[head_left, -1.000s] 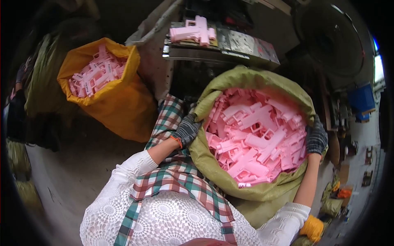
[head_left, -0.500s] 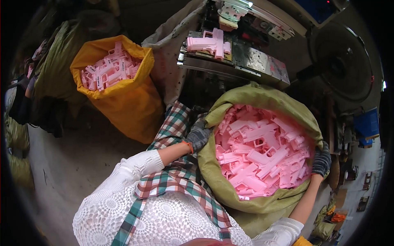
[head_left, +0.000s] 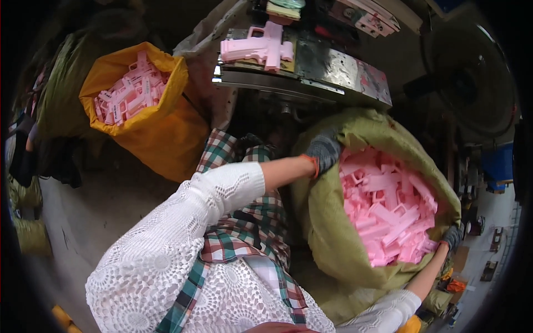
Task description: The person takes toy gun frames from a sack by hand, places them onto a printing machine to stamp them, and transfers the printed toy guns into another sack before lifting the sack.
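Note:
A big olive-green woven sack (head_left: 327, 222) stands at the right, its mouth rolled back. Inside it lies a heap of pink plastic toy pistols (head_left: 388, 205). My left hand (head_left: 325, 149), in a grey knitted glove, grips the sack's rim on its left far side, the fingers partly hidden by the cloth. At the rim's right near side, my right hand (head_left: 453, 236), gloved likewise, is closed on the cloth, its fingers mostly out of sight behind the fold.
One pink toy pistol (head_left: 260, 47) lies on the machine's metal bed (head_left: 338, 69) ahead. A yellow sack (head_left: 161, 139) with more printed pink pieces stands at the left. Beyond the green sack, a large round fan (head_left: 466, 83) fills the far right. Several small items lie on the floor at the right.
The green sack has shifted right and tilts more to the right. Both my hands have moved right with it, the left also farther up the rim. My view has shifted too.

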Available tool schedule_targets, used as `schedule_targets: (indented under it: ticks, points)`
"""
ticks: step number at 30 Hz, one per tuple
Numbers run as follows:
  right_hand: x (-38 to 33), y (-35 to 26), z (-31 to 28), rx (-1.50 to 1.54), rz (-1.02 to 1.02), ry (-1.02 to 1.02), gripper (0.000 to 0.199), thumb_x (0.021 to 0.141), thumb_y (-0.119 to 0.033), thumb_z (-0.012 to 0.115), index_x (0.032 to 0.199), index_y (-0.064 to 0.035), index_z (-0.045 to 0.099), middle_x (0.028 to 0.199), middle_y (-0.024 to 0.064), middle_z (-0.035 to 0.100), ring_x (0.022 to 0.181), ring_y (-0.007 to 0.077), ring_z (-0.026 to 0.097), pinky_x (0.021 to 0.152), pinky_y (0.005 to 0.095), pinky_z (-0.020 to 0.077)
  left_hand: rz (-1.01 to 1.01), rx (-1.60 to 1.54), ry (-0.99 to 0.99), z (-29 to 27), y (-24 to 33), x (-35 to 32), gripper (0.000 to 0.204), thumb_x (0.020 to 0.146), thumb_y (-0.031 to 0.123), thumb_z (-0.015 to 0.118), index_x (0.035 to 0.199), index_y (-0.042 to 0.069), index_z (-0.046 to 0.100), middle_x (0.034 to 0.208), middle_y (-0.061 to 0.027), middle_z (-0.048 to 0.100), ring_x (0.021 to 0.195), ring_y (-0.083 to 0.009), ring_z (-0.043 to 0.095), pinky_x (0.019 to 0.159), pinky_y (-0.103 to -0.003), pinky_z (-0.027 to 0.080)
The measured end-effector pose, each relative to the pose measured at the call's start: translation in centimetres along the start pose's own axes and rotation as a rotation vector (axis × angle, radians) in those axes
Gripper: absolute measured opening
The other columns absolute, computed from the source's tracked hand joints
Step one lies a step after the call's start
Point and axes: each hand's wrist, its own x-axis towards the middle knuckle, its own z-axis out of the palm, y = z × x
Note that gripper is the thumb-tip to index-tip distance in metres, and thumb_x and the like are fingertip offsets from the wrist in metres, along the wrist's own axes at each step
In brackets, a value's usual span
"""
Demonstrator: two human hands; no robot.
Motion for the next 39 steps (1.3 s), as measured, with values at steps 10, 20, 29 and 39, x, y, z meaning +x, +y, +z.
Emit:
schedule_targets:
  ticks: [10,20,29,39]
  points:
    - [-5.2,-13.7,2.4,-0.150,-0.107,-0.267,0.038,0.082,-0.037,0.051,0.105,-0.0078,0.058,0.096,0.0250,0.060,0.088,0.0428,0.057,0.072,0.0485,0.0455,-0.085,0.177,0.147,-7.3,-4.2,-1.5,0.028,0.076,0.010,0.049,0.100,0.002,0.060,0.100,-0.0222,0.060,0.094,-0.0378,0.055,0.083,-0.040,0.045]
    - [0.5,-14.3,-0.9,0.054,-0.567,-0.050,0.053,0.080,-0.025,0.062,0.123,0.0011,0.048,0.121,0.0189,0.052,0.111,0.0317,0.050,0.096,0.0372,0.0372,-0.343,-0.238,-0.079,-16.0,-0.2,-6.8,0.076,0.080,0.034,0.067,0.136,0.000,0.029,0.121,-0.0176,0.052,0.108,-0.0247,0.053,0.093,-0.032,0.041]
    - [-17.2,-38.0,-17.3,0.620,-1.203,-0.827,0.041,0.071,0.004,0.064,0.111,-0.0034,0.058,0.110,0.0106,0.060,0.104,0.0241,0.056,0.088,0.0348,0.0439,-0.934,-0.235,0.486,-31.2,-11.8,-27.9,0.024,0.087,0.022,0.059,0.104,0.005,0.058,0.086,-0.0068,0.065,0.073,-0.0142,0.061,0.067,-0.029,0.050]
    - [-20.8,-52.7,-16.3,0.542,-1.801,-0.871,0.045,0.060,0.001,0.070,0.104,-0.0046,0.061,0.104,0.0130,0.061,0.100,0.0321,0.055,0.085,0.0399,0.0439,-1.017,0.633,-0.118,-29.2,-16.6,-42.6,0.029,0.082,0.022,0.054,0.104,0.005,0.060,0.106,-0.0173,0.059,0.097,-0.0322,0.058,0.082,-0.038,0.047]
